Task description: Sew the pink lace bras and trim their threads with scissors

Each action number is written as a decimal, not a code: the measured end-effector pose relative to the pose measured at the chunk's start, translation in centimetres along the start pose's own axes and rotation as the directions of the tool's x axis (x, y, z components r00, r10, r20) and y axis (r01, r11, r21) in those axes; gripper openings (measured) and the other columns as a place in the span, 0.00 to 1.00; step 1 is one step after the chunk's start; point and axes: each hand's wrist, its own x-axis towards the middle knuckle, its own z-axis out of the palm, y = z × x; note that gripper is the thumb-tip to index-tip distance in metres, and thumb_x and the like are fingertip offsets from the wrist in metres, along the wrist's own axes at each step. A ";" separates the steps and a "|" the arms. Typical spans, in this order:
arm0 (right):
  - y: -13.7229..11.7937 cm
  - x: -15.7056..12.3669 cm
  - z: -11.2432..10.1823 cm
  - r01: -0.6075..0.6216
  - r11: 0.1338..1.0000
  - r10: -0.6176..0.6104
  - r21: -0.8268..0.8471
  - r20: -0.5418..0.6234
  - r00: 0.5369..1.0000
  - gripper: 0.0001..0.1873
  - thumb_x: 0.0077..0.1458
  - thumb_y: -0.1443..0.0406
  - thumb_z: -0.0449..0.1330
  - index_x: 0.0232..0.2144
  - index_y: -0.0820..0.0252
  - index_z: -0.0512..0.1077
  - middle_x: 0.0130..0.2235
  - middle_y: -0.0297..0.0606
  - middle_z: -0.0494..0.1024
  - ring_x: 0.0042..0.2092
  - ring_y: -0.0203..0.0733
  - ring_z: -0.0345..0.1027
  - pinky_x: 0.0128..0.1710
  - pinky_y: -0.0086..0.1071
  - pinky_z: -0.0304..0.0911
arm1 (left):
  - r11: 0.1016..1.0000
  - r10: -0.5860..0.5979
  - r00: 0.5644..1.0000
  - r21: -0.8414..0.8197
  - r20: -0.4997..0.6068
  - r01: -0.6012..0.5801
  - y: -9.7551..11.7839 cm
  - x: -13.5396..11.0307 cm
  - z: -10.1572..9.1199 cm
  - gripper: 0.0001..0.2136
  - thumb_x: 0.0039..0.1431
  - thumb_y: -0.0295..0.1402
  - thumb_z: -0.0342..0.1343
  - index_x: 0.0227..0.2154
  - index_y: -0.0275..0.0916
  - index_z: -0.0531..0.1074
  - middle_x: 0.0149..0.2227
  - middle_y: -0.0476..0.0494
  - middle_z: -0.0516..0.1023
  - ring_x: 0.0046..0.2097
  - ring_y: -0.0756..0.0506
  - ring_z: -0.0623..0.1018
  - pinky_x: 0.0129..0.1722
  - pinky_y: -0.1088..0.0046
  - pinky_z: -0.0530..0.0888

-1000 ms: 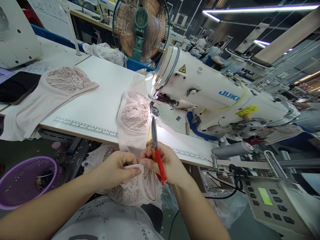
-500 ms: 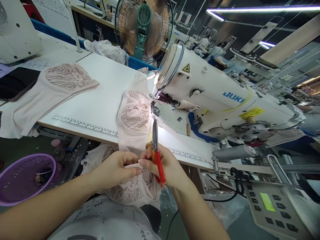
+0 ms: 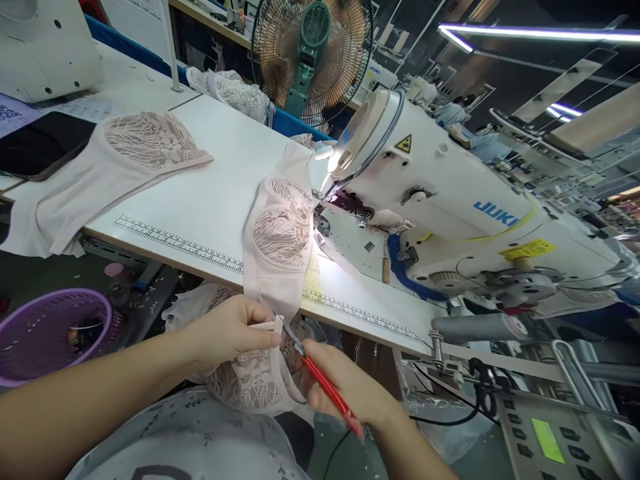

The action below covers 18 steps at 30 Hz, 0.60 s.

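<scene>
My left hand point(image 3: 237, 333) pinches the edge of a pale pink lace bra point(image 3: 255, 380) that hangs over my lap. A pair of scissors with red handles point(image 3: 330, 387) is gripped in my right hand point(image 3: 345, 380). Its blades point up and left, right beside the fabric edge at my left fingertips; whether they touch it I cannot tell. Above my hands, a second lace bra piece point(image 3: 283, 233) lies on the white table point(image 3: 200, 200), reaching to the sewing machine's needle area and draping over the front edge.
The white JUKI sewing machine point(image 3: 440, 180) stands at the right, its control panel point(image 3: 545, 433) below. Another bra piece point(image 3: 150, 147) and a black phone point(image 3: 45, 143) lie at the left. A purple basket point(image 3: 55, 300) is on the floor. Behind the table stands a fan point(image 3: 313, 53).
My right hand has turned the scissors from blades upright to pointing up-left, bringing the tips to the fabric edge. Its fingers have left the fabric. My left hand keeps its pinch.
</scene>
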 end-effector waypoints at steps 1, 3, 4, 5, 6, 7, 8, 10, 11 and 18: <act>0.1 -0.3 0.3 -0.005 1.000 0.005 -0.025 0.026 1.000 0.29 0.49 0.37 0.49 0.24 0.56 0.54 0.24 0.28 0.57 0.24 0.32 0.46 0.22 0.27 0.47 | 1.000 -0.015 1.000 0.000 0.001 0.015 -0.1 0.1 -0.1 0.16 0.45 0.40 0.60 0.16 0.37 0.59 0.17 0.57 0.53 0.20 0.55 0.53 0.21 0.76 0.49; 0.2 -0.5 0.8 -0.003 0.998 0.007 -0.067 0.060 0.998 0.29 0.50 0.38 0.48 0.24 0.56 0.52 0.23 0.28 0.56 0.24 0.32 0.45 0.22 0.27 0.46 | 0.999 -0.046 0.999 -0.016 0.007 0.046 -0.2 0.2 -0.2 0.17 0.44 0.39 0.60 0.15 0.37 0.59 0.16 0.57 0.52 0.20 0.56 0.52 0.21 0.76 0.48; 0.1 -0.5 1.0 -0.006 0.996 0.010 -0.084 0.049 0.999 0.30 0.49 0.37 0.47 0.24 0.56 0.51 0.23 0.28 0.56 0.24 0.32 0.45 0.22 0.27 0.46 | 0.998 -0.062 0.998 -0.030 0.012 0.062 -0.3 0.3 -0.3 0.16 0.43 0.39 0.61 0.15 0.37 0.59 0.16 0.57 0.53 0.19 0.56 0.53 0.20 0.76 0.48; 0.0 -0.4 1.1 -0.014 0.995 0.017 -0.102 0.035 0.999 0.31 0.48 0.36 0.47 0.24 0.56 0.50 0.23 0.27 0.56 0.24 0.32 0.45 0.22 0.28 0.46 | 0.996 -0.077 0.997 -0.046 0.018 0.078 -0.3 0.4 -0.3 0.16 0.42 0.39 0.61 0.15 0.37 0.60 0.16 0.57 0.54 0.19 0.56 0.53 0.20 0.76 0.48; -0.1 -0.3 1.1 -0.026 0.992 0.029 -0.121 0.026 0.999 0.31 0.47 0.35 0.46 0.23 0.56 0.49 0.23 0.27 0.56 0.24 0.32 0.44 0.22 0.28 0.45 | 0.994 -0.091 0.996 -0.062 0.021 0.092 -0.3 0.4 -0.3 0.16 0.42 0.39 0.61 0.15 0.37 0.61 0.15 0.57 0.54 0.19 0.56 0.54 0.20 0.77 0.49; -0.2 -0.3 1.2 -0.039 0.990 0.042 -0.139 0.019 0.999 0.32 0.47 0.34 0.46 0.23 0.56 0.49 0.23 0.27 0.56 0.24 0.32 0.44 0.23 0.28 0.45 | 0.991 -0.103 0.994 -0.079 0.022 0.105 -0.3 0.5 -0.3 0.15 0.41 0.38 0.62 0.15 0.37 0.61 0.15 0.57 0.55 0.19 0.56 0.55 0.20 0.77 0.50; -0.2 -0.2 1.1 -0.051 0.987 0.054 -0.152 0.015 0.998 0.32 0.46 0.34 0.46 0.23 0.55 0.49 0.23 0.28 0.56 0.24 0.32 0.44 0.23 0.28 0.45 | 0.989 -0.114 0.993 -0.094 0.023 0.116 -0.2 0.5 -0.3 0.15 0.40 0.38 0.62 0.15 0.37 0.62 0.15 0.57 0.55 0.19 0.55 0.55 0.20 0.77 0.50; -0.4 -0.2 1.1 -0.079 0.984 0.083 -0.160 0.018 0.996 0.31 0.47 0.35 0.47 0.23 0.55 0.49 0.22 0.27 0.56 0.23 0.32 0.43 0.23 0.28 0.44 | 0.985 -0.127 0.992 -0.112 0.026 0.129 -0.1 0.5 -0.3 0.14 0.39 0.37 0.62 0.15 0.36 0.62 0.15 0.58 0.55 0.19 0.56 0.55 0.20 0.77 0.52; -0.4 -0.2 1.1 -0.091 0.983 0.095 -0.157 0.019 0.995 0.31 0.47 0.35 0.47 0.23 0.55 0.49 0.22 0.27 0.55 0.23 0.32 0.43 0.22 0.28 0.43 | 0.984 -0.128 0.991 -0.120 0.031 0.131 0.0 0.5 -0.4 0.14 0.39 0.36 0.62 0.15 0.36 0.63 0.15 0.58 0.56 0.19 0.56 0.56 0.20 0.77 0.52; 0.3 -0.2 2.4 -0.177 0.984 0.177 -0.012 -0.005 0.984 0.25 0.52 0.42 0.50 0.23 0.56 0.51 0.22 0.27 0.55 0.22 0.31 0.45 0.21 0.27 0.43 | 0.985 -0.109 0.993 -0.129 0.042 0.114 0.2 0.4 -0.8 0.13 0.39 0.36 0.63 0.15 0.35 0.65 0.15 0.57 0.58 0.19 0.56 0.57 0.20 0.78 0.53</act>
